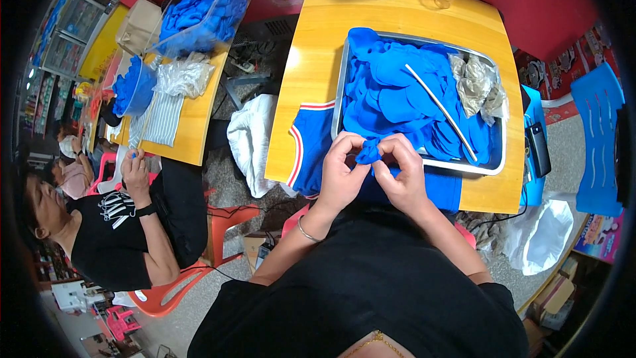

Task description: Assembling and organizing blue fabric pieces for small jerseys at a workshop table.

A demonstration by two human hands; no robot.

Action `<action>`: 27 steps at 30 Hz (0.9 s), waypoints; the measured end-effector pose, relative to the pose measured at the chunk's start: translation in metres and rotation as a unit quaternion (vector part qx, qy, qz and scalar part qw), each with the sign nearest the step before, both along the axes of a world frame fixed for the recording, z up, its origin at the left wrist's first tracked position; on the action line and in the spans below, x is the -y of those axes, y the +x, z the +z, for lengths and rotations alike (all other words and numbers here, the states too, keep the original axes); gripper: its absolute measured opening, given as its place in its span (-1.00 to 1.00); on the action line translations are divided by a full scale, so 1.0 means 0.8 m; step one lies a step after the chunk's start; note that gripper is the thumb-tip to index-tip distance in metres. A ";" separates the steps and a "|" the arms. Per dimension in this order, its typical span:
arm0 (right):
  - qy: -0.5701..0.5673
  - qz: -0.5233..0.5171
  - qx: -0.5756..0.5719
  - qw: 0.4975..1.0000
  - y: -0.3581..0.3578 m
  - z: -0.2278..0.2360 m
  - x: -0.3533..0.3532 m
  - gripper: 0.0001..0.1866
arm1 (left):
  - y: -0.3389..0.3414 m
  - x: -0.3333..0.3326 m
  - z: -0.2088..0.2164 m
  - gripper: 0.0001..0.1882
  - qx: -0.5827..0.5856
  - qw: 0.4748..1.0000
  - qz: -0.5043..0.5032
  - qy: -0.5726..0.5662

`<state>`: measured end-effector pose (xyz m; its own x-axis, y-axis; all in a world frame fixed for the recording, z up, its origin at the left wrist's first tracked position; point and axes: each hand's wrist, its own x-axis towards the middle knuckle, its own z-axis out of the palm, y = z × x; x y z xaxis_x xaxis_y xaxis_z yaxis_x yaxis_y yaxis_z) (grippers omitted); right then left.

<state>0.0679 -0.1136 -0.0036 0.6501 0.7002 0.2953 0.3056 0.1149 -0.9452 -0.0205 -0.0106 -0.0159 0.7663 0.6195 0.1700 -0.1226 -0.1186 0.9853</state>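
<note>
Both hands close on one small blue fabric piece (368,151): the left hand (340,174) pinches it from its side with thumb and fingertips, the right hand (403,176) from the other, so each grip is shut tight on the cloth with no gap showing. The piece is bunched between them, held just above the near edge of the metal tray (342,83) and over the blue garment with red and white trim (311,146) that lies on the yellow counter (311,46). The tray is heaped with more blue fabric pieces (397,93), a thin white stick (440,111) lies across them, and crumpled clear plastic bags (474,83) sit in its far right corner. To shape the bunch well, I judge the fingertips should work close together, keeping the folds gathered at one point and the cloth taut, with the wrists steady over the counter. A person in a black shirt (109,238) sits at a second counter to the left.
</note>
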 end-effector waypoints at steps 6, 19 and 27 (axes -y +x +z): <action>0.019 0.071 -0.025 0.997 0.008 0.001 0.003 -0.87 | 0.002 -0.001 -0.001 -0.85 0.011 0.999 0.026 0.045; -0.067 -0.025 -0.050 0.996 0.011 -0.002 0.001 -0.91 | -0.004 0.007 0.003 -0.82 0.088 0.891 -0.119 -0.430; 0.013 0.092 -0.208 0.974 0.015 -0.016 0.000 -0.92 | 0.001 0.006 -0.015 -0.92 0.054 0.990 -0.005 -0.127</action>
<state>0.0802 -0.1138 -0.0161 0.5811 0.8122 0.0517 -0.1312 0.1563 -0.9790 -0.0201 -0.0154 -0.0282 0.7585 0.6455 0.0900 -0.2281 0.1335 0.9644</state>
